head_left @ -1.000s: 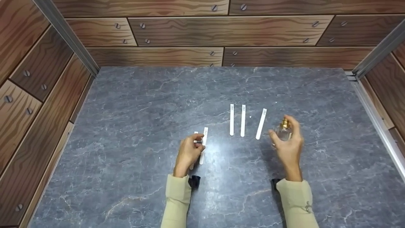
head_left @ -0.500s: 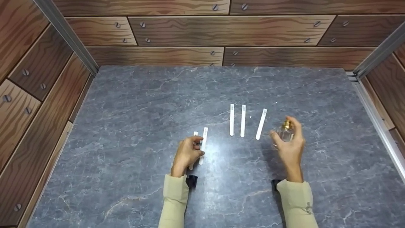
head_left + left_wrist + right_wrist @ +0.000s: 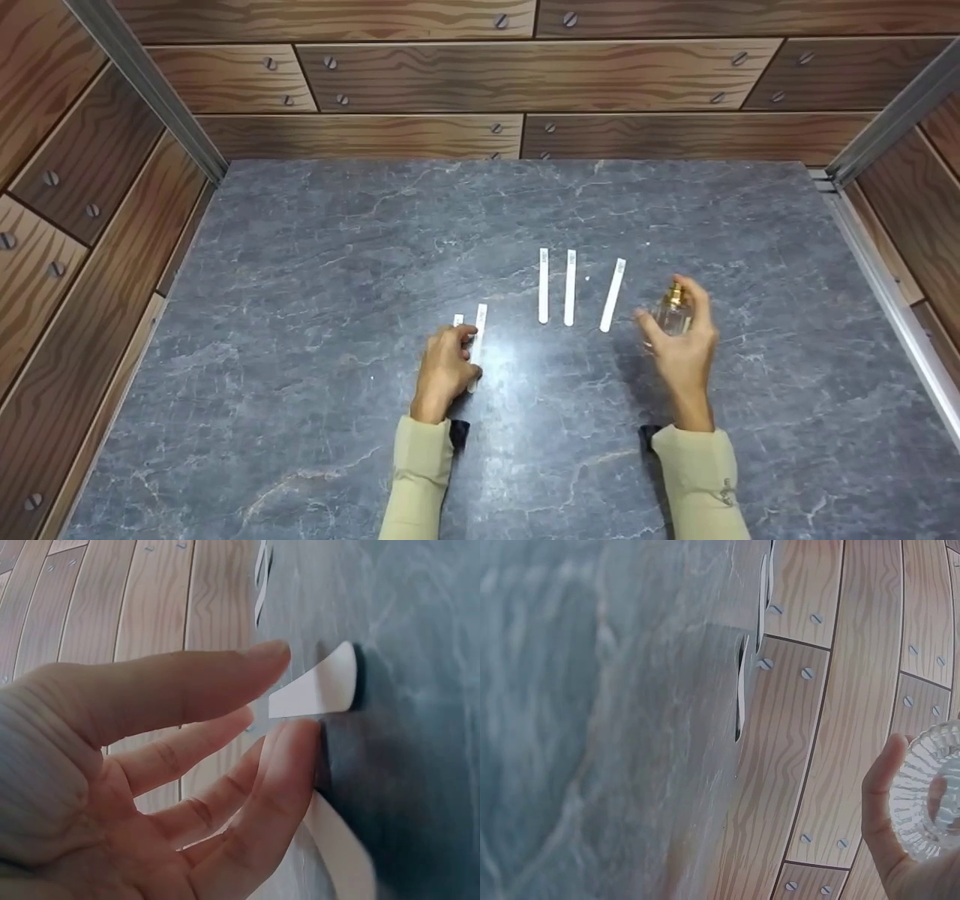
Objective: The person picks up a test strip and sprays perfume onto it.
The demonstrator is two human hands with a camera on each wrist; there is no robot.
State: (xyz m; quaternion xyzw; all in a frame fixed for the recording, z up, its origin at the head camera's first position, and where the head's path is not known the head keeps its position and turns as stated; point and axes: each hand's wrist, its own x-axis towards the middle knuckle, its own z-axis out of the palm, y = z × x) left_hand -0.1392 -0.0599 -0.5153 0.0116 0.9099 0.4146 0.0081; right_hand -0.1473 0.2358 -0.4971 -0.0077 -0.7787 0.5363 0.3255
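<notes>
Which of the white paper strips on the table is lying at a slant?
The rightmost strip, nearest the glass bottle in the right hand. It leans to the right, while the two strips beside it lie straight and parallel.

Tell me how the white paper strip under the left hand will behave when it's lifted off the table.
The white paper strip is probably floppy: its free end curves up off the table beside the left hand fingertips. It looks thin and flat, so likely very light and fiddly to pinch from the smooth stone-like surface. Being flat, it shouldn't roll, though it may slide.
</notes>
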